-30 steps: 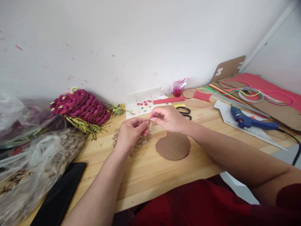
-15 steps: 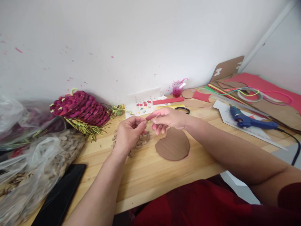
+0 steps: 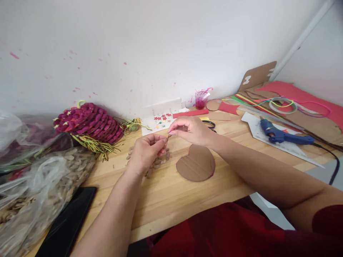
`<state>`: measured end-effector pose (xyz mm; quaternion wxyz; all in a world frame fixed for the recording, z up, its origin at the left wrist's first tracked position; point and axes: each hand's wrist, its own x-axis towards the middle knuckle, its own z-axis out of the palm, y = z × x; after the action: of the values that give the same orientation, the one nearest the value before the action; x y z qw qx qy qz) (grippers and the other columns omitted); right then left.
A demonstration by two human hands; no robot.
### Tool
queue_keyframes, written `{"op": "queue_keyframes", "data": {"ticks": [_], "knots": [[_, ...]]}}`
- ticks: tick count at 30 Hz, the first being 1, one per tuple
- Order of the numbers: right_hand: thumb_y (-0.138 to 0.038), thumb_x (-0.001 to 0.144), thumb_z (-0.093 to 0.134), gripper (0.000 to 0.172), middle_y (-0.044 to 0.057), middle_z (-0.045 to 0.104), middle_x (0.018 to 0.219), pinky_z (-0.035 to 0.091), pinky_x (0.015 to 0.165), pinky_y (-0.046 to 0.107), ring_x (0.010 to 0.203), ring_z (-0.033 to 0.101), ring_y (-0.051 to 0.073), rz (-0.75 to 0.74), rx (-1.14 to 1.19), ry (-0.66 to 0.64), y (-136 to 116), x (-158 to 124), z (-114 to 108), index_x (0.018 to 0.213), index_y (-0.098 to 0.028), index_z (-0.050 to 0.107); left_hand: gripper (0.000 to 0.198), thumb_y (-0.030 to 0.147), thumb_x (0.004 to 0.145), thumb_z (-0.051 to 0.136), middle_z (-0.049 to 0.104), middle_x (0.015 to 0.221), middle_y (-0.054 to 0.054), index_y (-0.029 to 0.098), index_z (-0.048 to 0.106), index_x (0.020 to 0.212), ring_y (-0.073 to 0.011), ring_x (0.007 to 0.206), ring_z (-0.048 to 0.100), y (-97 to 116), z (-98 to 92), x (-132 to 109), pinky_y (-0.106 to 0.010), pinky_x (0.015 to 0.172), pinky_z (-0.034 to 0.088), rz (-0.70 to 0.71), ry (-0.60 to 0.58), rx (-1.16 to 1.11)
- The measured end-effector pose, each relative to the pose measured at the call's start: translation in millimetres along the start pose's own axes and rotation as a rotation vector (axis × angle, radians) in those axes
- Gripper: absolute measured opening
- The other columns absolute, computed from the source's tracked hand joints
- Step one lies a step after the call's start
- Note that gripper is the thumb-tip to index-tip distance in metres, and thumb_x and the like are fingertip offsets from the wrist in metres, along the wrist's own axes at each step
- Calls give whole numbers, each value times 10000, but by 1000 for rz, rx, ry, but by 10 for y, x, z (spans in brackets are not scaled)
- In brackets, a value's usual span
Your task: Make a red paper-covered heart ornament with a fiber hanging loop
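Right hand (image 3: 193,130) has drawn in its lower fingers, its fingertips and those of left hand (image 3: 146,151) pinching a thin dark strand (image 3: 167,140).

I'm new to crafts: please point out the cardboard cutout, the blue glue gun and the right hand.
Cardboard cutout (image 3: 196,164), head view: on its flat face.
Blue glue gun (image 3: 281,137), head view: on its body.
Right hand (image 3: 193,130), head view: on the hand's middle.
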<state>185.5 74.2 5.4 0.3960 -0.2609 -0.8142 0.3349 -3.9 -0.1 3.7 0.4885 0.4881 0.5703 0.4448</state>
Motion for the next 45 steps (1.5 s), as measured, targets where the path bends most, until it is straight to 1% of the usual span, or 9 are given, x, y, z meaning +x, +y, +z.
{"op": "queue_keyframes", "data": {"ticks": [3,5,14,17,20,27,33,37,45], "knots": [[-170,826,713,39,34,684,808,479,742,296,811,621,162,-180,-45,45,-29,5,-7,787,-176,712,229,345,735,775,627,616,15,150,662,775,-61,484,515,-5,3,-1,-177,476,412,-27,-19,-35],[-182,823,719,53,32,672,822,478,773,305,829,615,168,-176,-31,41,-53,3,-12,773,-189,701,241,357,728,781,624,620,15,152,663,768,-63,490,520,-4,9,-5,-180,487,423,-21,-34,-33],[-333,760,765,189,-10,639,710,416,607,242,661,555,111,388,343,-68,-11,-15,54,781,-162,689,272,354,686,826,644,659,5,155,693,816,-81,541,570,43,36,-46,-197,530,462,20,-161,-136],[-348,665,833,276,-22,581,644,286,444,194,572,510,90,665,670,-117,1,-30,149,748,-150,660,269,333,672,840,631,644,17,153,685,796,-63,508,539,62,44,-37,-184,498,431,38,-115,-257],[-325,664,841,280,-11,580,638,251,411,161,560,517,80,806,938,-224,-28,-49,248,732,-134,648,270,333,675,842,640,654,15,149,672,775,-60,514,545,43,42,-3,-182,509,441,71,-64,-312],[-153,821,694,127,-1,582,609,253,381,129,509,514,53,1025,1101,-166,-112,-70,342,720,-107,632,275,374,740,788,647,668,19,146,678,846,-73,545,571,-59,25,60,-188,548,465,158,163,-164],[-158,818,714,151,-10,584,598,254,370,131,503,519,54,1048,1149,-162,-152,-63,339,698,-119,631,156,330,814,670,698,740,-14,177,687,841,-134,626,631,-42,50,13,-240,615,483,311,334,292],[-237,729,825,215,-17,598,606,258,370,133,506,508,48,947,1070,-136,-164,-79,345,699,-128,643,97,273,826,625,710,731,0,204,691,807,-137,633,629,-30,38,-11,-243,669,477,410,391,571],[-337,736,823,279,2,639,627,372,408,171,524,568,81,738,719,-15,-207,-122,409,673,-150,625,85,264,805,638,723,738,-1,202,695,802,-136,632,642,-38,26,-3,-236,637,474,385,366,523]]}}
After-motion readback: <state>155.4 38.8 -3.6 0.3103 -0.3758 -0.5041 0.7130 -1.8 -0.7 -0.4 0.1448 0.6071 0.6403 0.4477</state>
